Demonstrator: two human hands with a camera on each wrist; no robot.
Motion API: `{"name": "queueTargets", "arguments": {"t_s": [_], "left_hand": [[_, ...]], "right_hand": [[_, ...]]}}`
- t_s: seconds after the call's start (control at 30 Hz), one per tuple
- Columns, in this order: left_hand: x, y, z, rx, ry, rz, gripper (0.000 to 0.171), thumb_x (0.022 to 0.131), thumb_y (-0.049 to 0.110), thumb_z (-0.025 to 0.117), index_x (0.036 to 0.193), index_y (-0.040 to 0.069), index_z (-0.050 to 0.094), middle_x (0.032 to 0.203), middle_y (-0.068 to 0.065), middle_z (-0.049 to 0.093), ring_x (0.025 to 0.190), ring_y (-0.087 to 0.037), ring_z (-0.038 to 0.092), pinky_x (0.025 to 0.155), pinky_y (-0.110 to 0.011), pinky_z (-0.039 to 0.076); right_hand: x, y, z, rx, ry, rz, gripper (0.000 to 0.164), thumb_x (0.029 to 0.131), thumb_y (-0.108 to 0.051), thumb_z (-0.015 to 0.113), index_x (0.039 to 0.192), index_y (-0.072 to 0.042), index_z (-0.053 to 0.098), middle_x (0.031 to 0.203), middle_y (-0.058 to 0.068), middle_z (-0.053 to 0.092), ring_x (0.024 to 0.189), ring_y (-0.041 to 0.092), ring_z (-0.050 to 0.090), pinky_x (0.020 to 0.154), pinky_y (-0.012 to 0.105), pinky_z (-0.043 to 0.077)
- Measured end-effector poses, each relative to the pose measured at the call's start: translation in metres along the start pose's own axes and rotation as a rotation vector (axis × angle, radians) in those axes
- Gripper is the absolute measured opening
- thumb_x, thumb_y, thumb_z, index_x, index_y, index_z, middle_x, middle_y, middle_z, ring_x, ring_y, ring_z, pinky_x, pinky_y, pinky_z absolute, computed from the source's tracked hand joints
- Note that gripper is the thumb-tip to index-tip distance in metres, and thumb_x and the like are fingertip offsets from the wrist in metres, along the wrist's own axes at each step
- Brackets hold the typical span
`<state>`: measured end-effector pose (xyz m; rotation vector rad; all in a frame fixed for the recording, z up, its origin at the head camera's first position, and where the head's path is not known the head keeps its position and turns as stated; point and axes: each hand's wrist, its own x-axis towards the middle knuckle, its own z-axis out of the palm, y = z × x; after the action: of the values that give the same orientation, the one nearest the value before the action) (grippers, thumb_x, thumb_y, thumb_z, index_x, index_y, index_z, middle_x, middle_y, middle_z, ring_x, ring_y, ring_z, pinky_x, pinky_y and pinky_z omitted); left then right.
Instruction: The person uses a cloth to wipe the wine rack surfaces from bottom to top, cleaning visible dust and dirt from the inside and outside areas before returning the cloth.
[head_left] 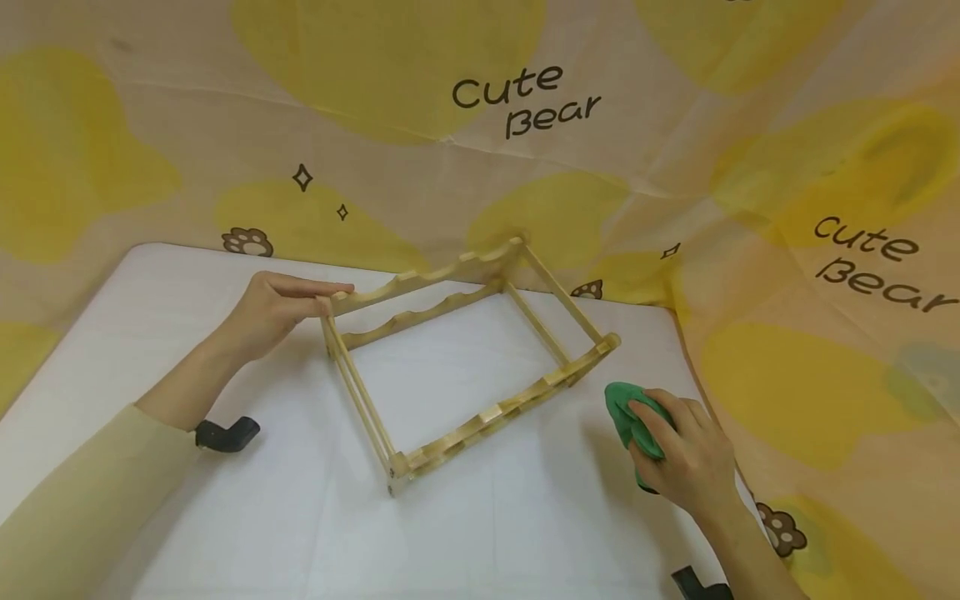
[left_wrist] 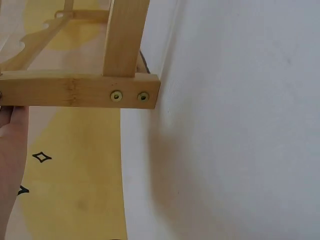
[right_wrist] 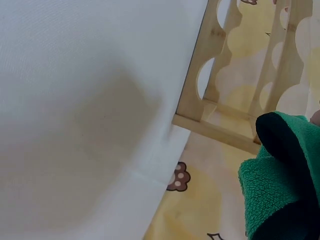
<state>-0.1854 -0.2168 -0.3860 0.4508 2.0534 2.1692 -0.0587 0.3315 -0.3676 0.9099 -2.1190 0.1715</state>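
A pale wooden rack [head_left: 491,412] with scalloped rails stands on the white table, set at an angle. My left hand [head_left: 266,317] grips its far left upper corner, with fingers along the rail end. In the left wrist view, an end bar of the rack [left_wrist: 75,90] shows two brass-coloured screws, and part of the hand is under it. Off the rack's right side, my right hand [head_left: 697,454] holds a bunched green cloth [head_left: 626,408] above the table. Close up in the right wrist view, the fuzzy cloth [right_wrist: 272,185] is folded, with dark edging, and overlaps the rack's end.
The white table [head_left: 480,533] runs back to a yellow patterned fabric [head_left: 390,67] with "Cute Bear" lettering, which rises behind it and along the right side. A black angled piece [head_left: 227,434] sits by the left wrist, another [head_left: 699,583] by the right.
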Motion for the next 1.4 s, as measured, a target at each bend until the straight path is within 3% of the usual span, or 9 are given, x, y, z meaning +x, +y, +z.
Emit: {"name": "queueTargets", "arguments": {"t_s": [0.27, 0.43, 0.63, 0.73, 0.87, 0.93, 1.07, 1.27, 1.4], "left_hand": [[0.011, -0.009, -0.007, -0.326, -0.027, 0.027, 0.032, 0.096, -0.021, 0.056, 0.111, -0.005, 0.079, 0.109, -0.009, 0.079, 0.108, -0.015, 0.074, 0.097, -0.021, 0.055], [0.016, -0.011, -0.007, -0.373, -0.006, 0.025, 0.034, 0.097, -0.021, 0.055, 0.110, -0.002, 0.080, 0.108, -0.009, 0.080, 0.103, -0.015, 0.075, 0.095, -0.021, 0.056], [0.017, -0.010, -0.008, -0.385, 0.084, -0.032, 0.026, 0.098, -0.013, 0.064, 0.112, 0.002, 0.081, 0.105, -0.005, 0.080, 0.097, -0.013, 0.074, 0.094, -0.022, 0.057], [0.016, -0.008, -0.008, -0.235, 0.165, -0.069, 0.023, 0.097, -0.004, 0.071, 0.111, 0.010, 0.083, 0.104, 0.002, 0.079, 0.100, -0.009, 0.072, 0.093, -0.018, 0.056], [0.012, -0.002, -0.006, 0.132, 0.264, -0.110, 0.027, 0.095, 0.020, 0.082, 0.121, 0.016, 0.080, 0.104, 0.018, 0.078, 0.109, -0.004, 0.067, 0.095, -0.015, 0.053], [0.006, 0.002, -0.004, 0.281, 0.292, -0.096, 0.037, 0.093, 0.029, 0.083, 0.127, 0.015, 0.077, 0.108, 0.023, 0.076, 0.114, -0.002, 0.064, 0.103, -0.023, 0.051], [-0.011, 0.012, 0.007, 0.473, 0.327, 0.058, 0.042, 0.092, 0.024, 0.085, 0.131, 0.011, 0.075, 0.125, 0.013, 0.074, 0.124, 0.002, 0.057, 0.118, -0.045, 0.041], [-0.042, 0.019, 0.034, 0.635, 0.304, 0.449, 0.044, 0.075, -0.007, 0.089, 0.118, 0.001, 0.078, 0.126, -0.014, 0.073, 0.127, -0.003, 0.058, 0.110, -0.022, 0.041], [-0.060, 0.026, 0.052, 0.640, 0.243, 0.579, 0.049, 0.066, -0.011, 0.090, 0.112, 0.001, 0.080, 0.123, -0.013, 0.074, 0.126, -0.011, 0.060, 0.110, -0.022, 0.041]], "right_hand": [[-0.003, 0.001, 0.000, 0.003, -0.014, 0.013, 0.035, 0.095, -0.029, 0.057, 0.104, -0.002, 0.077, 0.107, 0.023, 0.072, 0.078, 0.042, 0.066, 0.060, 0.052, 0.057], [-0.004, 0.002, 0.000, 0.001, -0.022, 0.020, 0.035, 0.094, -0.029, 0.058, 0.105, -0.002, 0.077, 0.107, 0.023, 0.072, 0.078, 0.042, 0.066, 0.060, 0.052, 0.058], [-0.003, 0.001, 0.001, 0.005, -0.030, 0.023, 0.035, 0.095, -0.029, 0.058, 0.105, -0.002, 0.077, 0.107, 0.023, 0.072, 0.078, 0.042, 0.066, 0.060, 0.052, 0.058], [-0.003, 0.002, 0.001, 0.005, -0.030, 0.021, 0.035, 0.094, -0.029, 0.058, 0.105, -0.002, 0.077, 0.107, 0.023, 0.072, 0.078, 0.042, 0.066, 0.059, 0.052, 0.058], [-0.003, 0.001, 0.002, 0.006, -0.033, 0.028, 0.035, 0.094, -0.029, 0.058, 0.105, -0.001, 0.077, 0.108, 0.023, 0.072, 0.079, 0.042, 0.066, 0.060, 0.053, 0.058], [-0.003, 0.001, 0.002, 0.006, -0.034, 0.035, 0.035, 0.094, -0.029, 0.058, 0.105, -0.002, 0.077, 0.108, 0.023, 0.072, 0.079, 0.042, 0.066, 0.061, 0.052, 0.058], [-0.002, 0.001, 0.003, 0.003, -0.028, 0.043, 0.035, 0.094, -0.030, 0.059, 0.105, -0.002, 0.078, 0.108, 0.023, 0.072, 0.079, 0.042, 0.066, 0.061, 0.053, 0.058], [-0.001, 0.002, 0.004, 0.002, -0.014, 0.047, 0.036, 0.094, -0.030, 0.059, 0.104, -0.001, 0.078, 0.107, 0.023, 0.072, 0.078, 0.043, 0.066, 0.062, 0.053, 0.057], [0.000, 0.001, 0.004, 0.004, -0.007, 0.055, 0.036, 0.094, -0.030, 0.058, 0.103, -0.001, 0.078, 0.107, 0.023, 0.072, 0.078, 0.043, 0.066, 0.062, 0.053, 0.057]]}}
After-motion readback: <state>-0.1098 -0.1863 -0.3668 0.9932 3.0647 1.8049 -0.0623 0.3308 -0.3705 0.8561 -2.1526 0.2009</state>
